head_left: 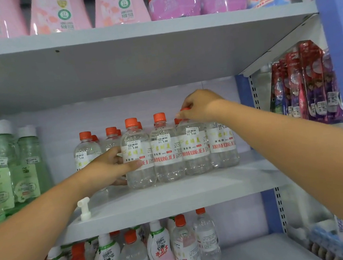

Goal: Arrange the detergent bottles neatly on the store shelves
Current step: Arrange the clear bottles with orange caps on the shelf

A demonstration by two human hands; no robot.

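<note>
Several clear detergent bottles with orange caps and white labels stand in a row on the middle shelf (175, 197). My left hand (108, 167) wraps around the left side of the front-left bottle (138, 156), thumb across its label. My right hand (200, 105) pinches the orange cap of another bottle (193, 146) further right in the row. Between them stands one bottle (165, 150); a last one (222, 142) closes the row on the right. More orange-capped bottles stand behind, partly hidden.
Green bottles (3, 169) with white caps stand at the shelf's left. A small white plastic nozzle (84, 207) lies near the shelf's front edge. Pink bottles (121, 3) fill the shelf above, mixed bottles (160, 253) the shelf below. Red packets (306, 83) hang at right.
</note>
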